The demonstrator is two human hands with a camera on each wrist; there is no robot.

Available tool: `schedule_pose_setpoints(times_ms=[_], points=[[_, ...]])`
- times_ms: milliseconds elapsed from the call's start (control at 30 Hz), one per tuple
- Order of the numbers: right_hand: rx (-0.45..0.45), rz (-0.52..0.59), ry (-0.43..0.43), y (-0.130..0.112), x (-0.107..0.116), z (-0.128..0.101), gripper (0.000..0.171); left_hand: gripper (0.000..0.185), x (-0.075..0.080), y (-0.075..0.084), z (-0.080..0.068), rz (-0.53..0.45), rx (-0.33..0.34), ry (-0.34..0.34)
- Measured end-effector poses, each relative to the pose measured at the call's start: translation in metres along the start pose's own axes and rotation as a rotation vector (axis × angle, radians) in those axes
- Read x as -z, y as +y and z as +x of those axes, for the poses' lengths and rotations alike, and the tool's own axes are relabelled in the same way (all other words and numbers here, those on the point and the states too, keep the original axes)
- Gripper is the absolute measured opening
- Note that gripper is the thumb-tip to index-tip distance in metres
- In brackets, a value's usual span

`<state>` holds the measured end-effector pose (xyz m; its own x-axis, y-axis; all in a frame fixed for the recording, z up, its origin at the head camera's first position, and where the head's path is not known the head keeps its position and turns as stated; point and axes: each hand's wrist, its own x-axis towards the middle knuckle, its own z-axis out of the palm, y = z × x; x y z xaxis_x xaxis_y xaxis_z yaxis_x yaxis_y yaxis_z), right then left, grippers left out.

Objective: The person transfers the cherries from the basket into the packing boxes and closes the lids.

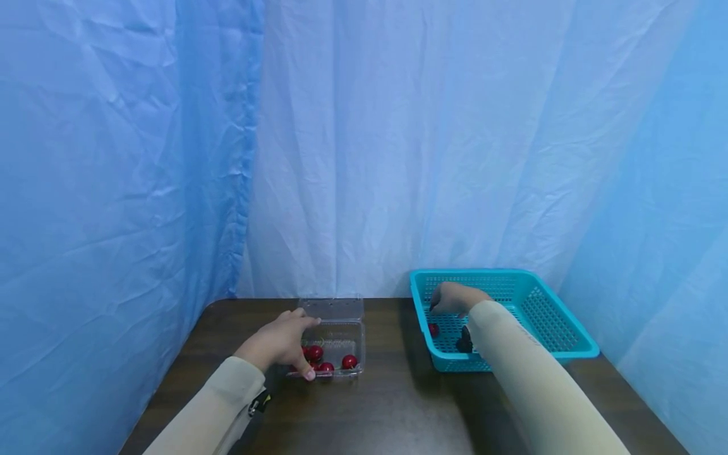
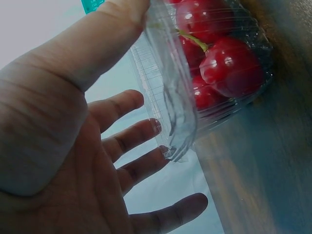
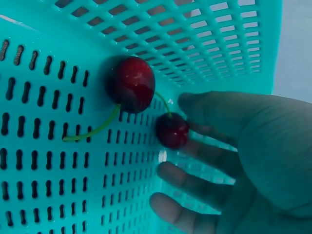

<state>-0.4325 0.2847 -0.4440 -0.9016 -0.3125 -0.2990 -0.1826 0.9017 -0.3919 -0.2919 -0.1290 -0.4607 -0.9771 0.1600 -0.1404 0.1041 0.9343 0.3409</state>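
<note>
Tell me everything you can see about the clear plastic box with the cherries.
The clear plastic box is a small thin-walled ribbed clamshell, its hinged lid open and tilted back behind it. It sits on the dark wooden table, left of the teal basket. Inside lie several glossy red cherries, at least one with a green stem. The left hand steadies it: the thumb presses one wall, and the straight fingers touch the corner.

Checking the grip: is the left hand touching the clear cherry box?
Touching. The left wrist view shows the left hand with thumb pressed on the clear box wall.
</note>
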Motion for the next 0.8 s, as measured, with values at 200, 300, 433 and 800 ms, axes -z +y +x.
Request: schedule_pose_setpoints(times_ms=[200,300,433,800], points=[[-0.023,0.017,-0.012,-0.003,-0.002,0.002,0.028,0.115,0.000,0.001,-0.002,-0.014,0.003,0.004],[-0.029,0.025,-0.023,-0.004,-0.003,0.002,0.023,0.115,0.000,0.001,-0.002,-0.021,0.007,0.005],[-0.029,0.031,-0.037,-0.004,-0.005,0.001,0.021,0.115,0.000,0.000,-0.002,-0.017,0.006,0.008],[0.016,-0.021,0.000,-0.004,0.007,-0.004,0.021,0.115,-0.001,0.001,0.000,-0.023,0.001,0.005]])
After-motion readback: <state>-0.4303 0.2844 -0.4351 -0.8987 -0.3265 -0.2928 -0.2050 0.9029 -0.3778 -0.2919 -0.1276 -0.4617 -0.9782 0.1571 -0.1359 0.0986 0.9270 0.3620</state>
